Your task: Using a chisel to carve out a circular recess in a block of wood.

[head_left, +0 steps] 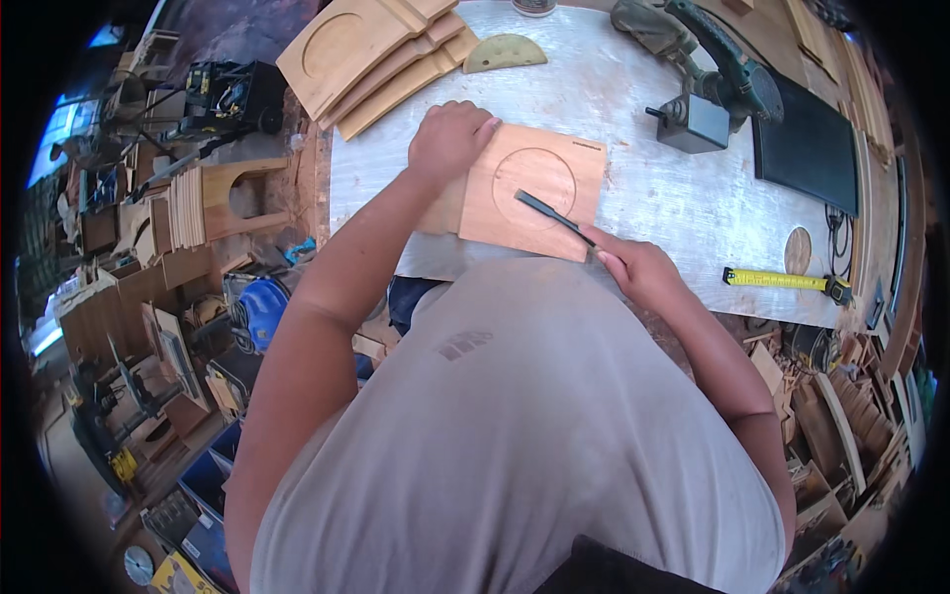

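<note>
A light wooden board (479,203) with a shallow round recess lies on the metal-topped table (673,213) in front of me. My left hand (453,142) grips its upper left edge, thumb on the top and fingers curled out of sight. In my right hand (638,269), by the board's lower right corner, is a chisel (550,214). Its dark flat blade points up and left, with the tip over the recess. The fingers close around the handle and hide most of it.
Several similar boards (371,54) are piled at the far left, beside a half-round piece (506,53). At right are a grey metal block (693,124), a power tool (737,74), a black panel (807,144) and a yellow tape measure (777,278). A blue helmet-like object (262,312) sits lower left.
</note>
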Demonstrator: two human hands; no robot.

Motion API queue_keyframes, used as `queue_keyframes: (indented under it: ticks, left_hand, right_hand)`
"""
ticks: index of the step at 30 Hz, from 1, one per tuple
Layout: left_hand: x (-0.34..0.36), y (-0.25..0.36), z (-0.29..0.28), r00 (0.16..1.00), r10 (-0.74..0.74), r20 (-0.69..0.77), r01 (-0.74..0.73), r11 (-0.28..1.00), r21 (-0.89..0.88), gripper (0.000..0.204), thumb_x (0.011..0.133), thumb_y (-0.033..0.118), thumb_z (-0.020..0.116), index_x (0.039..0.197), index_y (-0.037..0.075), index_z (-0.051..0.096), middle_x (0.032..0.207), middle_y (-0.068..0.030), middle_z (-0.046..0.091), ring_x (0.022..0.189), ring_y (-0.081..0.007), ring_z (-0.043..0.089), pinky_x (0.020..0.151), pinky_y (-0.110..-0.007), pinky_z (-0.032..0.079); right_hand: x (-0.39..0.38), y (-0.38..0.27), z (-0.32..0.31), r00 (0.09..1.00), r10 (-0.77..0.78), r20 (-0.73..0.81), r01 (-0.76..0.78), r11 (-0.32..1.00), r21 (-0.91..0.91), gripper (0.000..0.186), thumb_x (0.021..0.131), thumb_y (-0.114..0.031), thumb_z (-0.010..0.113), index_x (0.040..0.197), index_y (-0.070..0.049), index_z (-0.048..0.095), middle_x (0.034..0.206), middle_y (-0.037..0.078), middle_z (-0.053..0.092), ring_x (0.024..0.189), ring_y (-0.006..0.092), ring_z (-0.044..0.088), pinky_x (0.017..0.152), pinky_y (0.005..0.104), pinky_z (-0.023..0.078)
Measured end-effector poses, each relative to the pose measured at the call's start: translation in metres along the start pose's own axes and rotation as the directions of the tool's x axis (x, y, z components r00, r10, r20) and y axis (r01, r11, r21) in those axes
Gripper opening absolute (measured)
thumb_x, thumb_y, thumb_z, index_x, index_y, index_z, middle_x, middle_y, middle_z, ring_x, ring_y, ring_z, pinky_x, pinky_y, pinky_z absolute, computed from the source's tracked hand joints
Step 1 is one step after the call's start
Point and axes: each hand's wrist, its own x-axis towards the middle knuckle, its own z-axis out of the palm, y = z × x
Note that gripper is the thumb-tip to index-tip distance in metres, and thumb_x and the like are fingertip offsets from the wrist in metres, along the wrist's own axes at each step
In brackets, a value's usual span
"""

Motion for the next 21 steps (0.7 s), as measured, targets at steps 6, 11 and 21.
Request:
queue_keyframes:
  ticks: [6, 11, 21]
  left_hand:
    - [-0.002, 0.0, -0.001, 1.0, -0.009, 0.026, 0.009, 1.0, 0.017, 0.03, 0.103, 0.033, 0.055, 0.103, 0.01, 0.075, 0.101, -0.0075, 0.071, 0.103, -0.0279, 0.063, 0.098, -0.042, 0.045]
    - [-0.001, 0.006, -0.004, 0.999, -0.02, 0.05, 0.019, 1.0, 0.01, 0.031, 0.103, 0.034, 0.055, 0.103, 0.01, 0.075, 0.101, -0.0075, 0.071, 0.103, -0.0278, 0.063, 0.098, -0.043, 0.045]
    - [-0.002, -0.001, 0.003, 1.0, 0.015, 0.006, -0.015, 1.0, 0.01, 0.031, 0.103, 0.034, 0.055, 0.103, 0.01, 0.075, 0.102, -0.007, 0.071, 0.103, -0.0274, 0.063, 0.098, -0.042, 0.045]
  right_hand:
    - [0.001, -0.006, 0.01, 0.998, -0.024, -0.065, 0.027, 0.999, 0.038, 0.045, 0.105, -0.028, 0.052, 0.149, -0.032, 0.052, 0.092, 0.019, 0.072, 0.085, 0.0392, 0.069, 0.078, 0.0487, 0.053]
    - [0.001, -0.006, 0.009, 0.999, 0.039, -0.031, -0.037, 0.998, 0.042, 0.044, 0.105, -0.027, 0.052, 0.148, -0.031, 0.053, 0.09, 0.02, 0.071, 0.084, 0.0399, 0.068, 0.078, 0.0485, 0.053]
    - [-0.017, 0.006, -0.011, 0.997, -0.04, -0.063, 0.041, 0.999, 0.022, 0.041, 0.104, -0.026, 0.054, 0.145, -0.03, 0.058, 0.104, 0.017, 0.074, 0.09, 0.0391, 0.07, 0.081, 0.0466, 0.055]
